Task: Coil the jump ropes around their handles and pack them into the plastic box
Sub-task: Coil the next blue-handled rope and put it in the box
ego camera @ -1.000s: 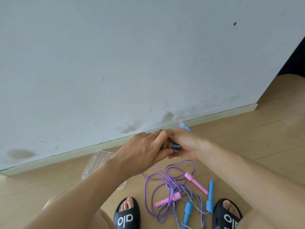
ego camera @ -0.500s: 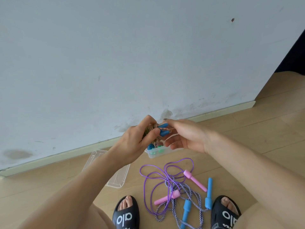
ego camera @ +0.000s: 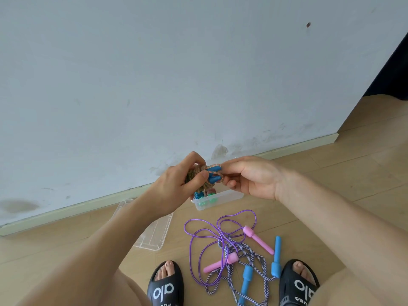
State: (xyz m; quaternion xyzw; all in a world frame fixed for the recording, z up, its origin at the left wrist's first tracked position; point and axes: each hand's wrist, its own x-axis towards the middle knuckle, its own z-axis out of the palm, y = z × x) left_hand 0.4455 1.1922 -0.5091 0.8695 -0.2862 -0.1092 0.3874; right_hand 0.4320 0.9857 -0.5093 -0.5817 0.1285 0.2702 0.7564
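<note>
Starting at the left edge, a clear plastic lid point(ego camera: 154, 235) lies flat on the wooden floor point(ego camera: 331, 173), partly covered by the left forearm. Next, the left hand point(ego camera: 176, 186) is up in front of the wall point(ego camera: 154, 74), fingers and thumb curled round a coiled multicoloured rope bundle point(ego camera: 198, 177) with two blue handles point(ego camera: 213, 173) poking out to the right. Across from it, the right hand point(ego camera: 254, 177) meets those handles, its fingertips point(ego camera: 225, 168) pinching the loose end of the braided cord at the handle tips. Just below both hands sits the plastic box point(ego camera: 220, 198) on the floor, something blue and green already showing inside. Lower down, between two black slides point(ego camera: 165, 286), a purple rope point(ego camera: 209, 239) with pink handles point(ego camera: 258, 239) lies tangled with a blue-and-white striped rope point(ego camera: 254, 257), whose light-blue handles point(ego camera: 276, 257) rest by the right foot.
</note>
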